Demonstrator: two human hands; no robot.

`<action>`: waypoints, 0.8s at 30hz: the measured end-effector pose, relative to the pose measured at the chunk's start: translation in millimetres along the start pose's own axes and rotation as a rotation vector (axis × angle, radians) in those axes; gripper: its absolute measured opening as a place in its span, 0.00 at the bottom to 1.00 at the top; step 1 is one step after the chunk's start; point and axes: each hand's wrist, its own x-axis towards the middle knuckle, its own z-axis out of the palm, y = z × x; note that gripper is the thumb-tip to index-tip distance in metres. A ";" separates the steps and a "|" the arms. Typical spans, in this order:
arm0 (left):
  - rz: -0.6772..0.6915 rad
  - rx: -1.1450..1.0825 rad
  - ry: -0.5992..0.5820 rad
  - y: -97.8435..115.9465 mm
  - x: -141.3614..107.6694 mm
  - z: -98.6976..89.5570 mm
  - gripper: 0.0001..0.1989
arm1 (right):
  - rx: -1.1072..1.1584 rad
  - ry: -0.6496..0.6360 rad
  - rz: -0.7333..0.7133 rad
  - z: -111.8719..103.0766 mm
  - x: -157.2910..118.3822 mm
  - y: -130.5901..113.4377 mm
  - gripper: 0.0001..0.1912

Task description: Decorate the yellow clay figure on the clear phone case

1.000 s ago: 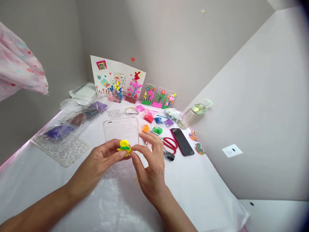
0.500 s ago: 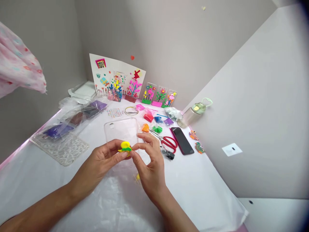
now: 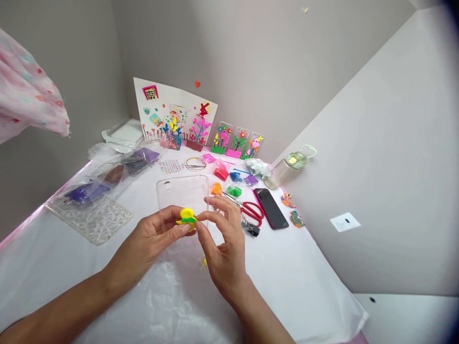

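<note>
A small yellow clay figure (image 3: pixel 187 214) with a green band is held up over the table's middle. My left hand (image 3: pixel 154 236) pinches it from the left between thumb and fingers. From the right, the thumb and index fingertip of my right hand (image 3: pixel 224 241) close on its right edge, the other fingers raised. Behind and below the hands lies a clear phone case (image 3: pixel 182 191), partly covered by them. A bit of yellow (image 3: pixel 205 262) shows on the table beside my right hand.
Red-handled scissors (image 3: pixel 253 212), a black phone (image 3: pixel 270 209) and clay packets (image 3: pixel 221 174) lie right of the case. A bottle (image 3: pixel 287 167) stands at the back right. Plastic bags (image 3: pixel 114 174) and a textured sheet (image 3: pixel 103 222) lie left. Decorated cases (image 3: pixel 238 142) lean on the wall.
Both hands keep nearly the same pinch on the yellow clay figure. The view has shifted very slightly, and the clear case appears slightly farther right.
</note>
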 end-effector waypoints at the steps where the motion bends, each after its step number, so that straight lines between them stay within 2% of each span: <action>1: 0.004 0.004 0.001 0.1 0.0 0.3 0.08 | -0.009 0.002 -0.008 0.0 -0.1 0.0 0.06; 18: -0.014 -0.108 -0.002 0.0 0.1 3.4 0.07 | -0.051 -0.020 -0.034 -3.6 2.1 3.0 0.09; 24: -0.032 -0.082 -0.032 -0.8 2.2 1.9 0.08 | -0.080 -0.029 -0.046 -3.0 1.9 2.9 0.09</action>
